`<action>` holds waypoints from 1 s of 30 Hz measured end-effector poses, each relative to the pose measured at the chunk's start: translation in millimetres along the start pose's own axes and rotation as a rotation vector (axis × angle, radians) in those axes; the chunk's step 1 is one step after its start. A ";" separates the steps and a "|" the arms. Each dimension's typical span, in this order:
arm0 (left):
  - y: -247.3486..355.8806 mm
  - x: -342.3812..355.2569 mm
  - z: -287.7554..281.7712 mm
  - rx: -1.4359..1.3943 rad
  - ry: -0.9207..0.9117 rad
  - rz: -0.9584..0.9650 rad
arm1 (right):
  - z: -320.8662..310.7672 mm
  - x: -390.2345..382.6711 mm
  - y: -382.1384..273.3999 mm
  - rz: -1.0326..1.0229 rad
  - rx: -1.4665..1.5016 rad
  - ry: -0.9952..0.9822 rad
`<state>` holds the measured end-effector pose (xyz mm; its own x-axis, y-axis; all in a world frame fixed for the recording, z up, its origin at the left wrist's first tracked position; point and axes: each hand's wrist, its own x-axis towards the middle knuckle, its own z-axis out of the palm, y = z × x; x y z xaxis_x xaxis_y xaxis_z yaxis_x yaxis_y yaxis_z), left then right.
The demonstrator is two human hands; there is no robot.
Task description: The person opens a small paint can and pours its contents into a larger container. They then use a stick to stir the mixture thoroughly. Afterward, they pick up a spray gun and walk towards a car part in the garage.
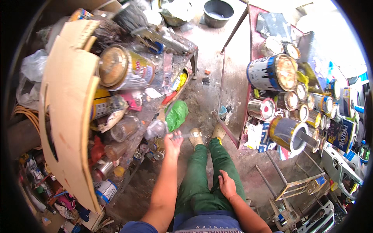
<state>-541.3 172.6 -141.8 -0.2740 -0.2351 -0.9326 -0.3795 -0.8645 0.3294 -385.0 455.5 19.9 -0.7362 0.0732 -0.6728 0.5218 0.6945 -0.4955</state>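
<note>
My left hand (173, 144) is raised in front of my left leg beside the left bench, its fingers closed round a slim, pale, see-through thing (182, 136). That thing is smeared by motion, so its kind cannot be made out. Just past these fingers is a clear plastic cup-like container (156, 129); whether the hand touches it, I cannot tell. A crumpled green plastic bag (177, 115) hangs at the bench edge behind it. My right hand (227, 185) hangs over my right thigh, its fingers loosely apart and holding nothing.
A cluttered bench (165, 73) stands left, with a large paint can (113, 68) and a cardboard sheet (68, 105). On the right, a red-edged table (254, 37) carries several cans, including a big one (272, 73). A metal stand (299, 190) and a black basin (218, 13) are on the floor.
</note>
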 end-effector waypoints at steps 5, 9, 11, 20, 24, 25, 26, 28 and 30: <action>-26.1 -107.5 -66.4 0.445 0.026 0.047 | -19.3 -31.9 -55.0 -0.305 0.234 0.023; 0.1 -180.5 -68.5 0.965 -0.222 0.203 | -65.4 -44.4 -140.8 -0.259 0.206 0.185; 13.9 -214.6 -64.0 1.121 -0.295 0.387 | -85.5 -51.8 -168.4 -0.215 0.244 0.259; 21.9 -309.4 -35.4 1.548 -0.706 0.625 | -132.8 -117.6 -151.5 -0.346 -0.160 0.500; -24.7 -331.2 -46.0 1.663 -0.834 0.630 | -139.7 -152.7 -104.5 -0.273 -0.050 0.513; -31.1 -344.3 -49.9 1.664 -0.835 0.578 | -140.2 -163.6 -95.6 -0.248 -0.019 0.472; -42.2 -355.2 -59.8 1.674 -0.848 0.513 | -143.1 -180.9 -89.6 -0.203 0.014 0.433; -68.3 -361.2 -80.7 1.652 -0.882 0.457 | -144.6 -206.6 -73.5 -0.161 -0.011 0.399; -79.5 -378.1 -92.2 1.715 -0.935 0.457 | -136.9 -224.8 -41.3 -0.141 -0.008 0.401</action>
<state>-326.0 289.3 171.0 -0.6504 0.4768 -0.5913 -0.2971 0.5568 0.7757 -300.1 508.3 266.9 -0.9104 0.2484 -0.3308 0.4016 0.7228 -0.5624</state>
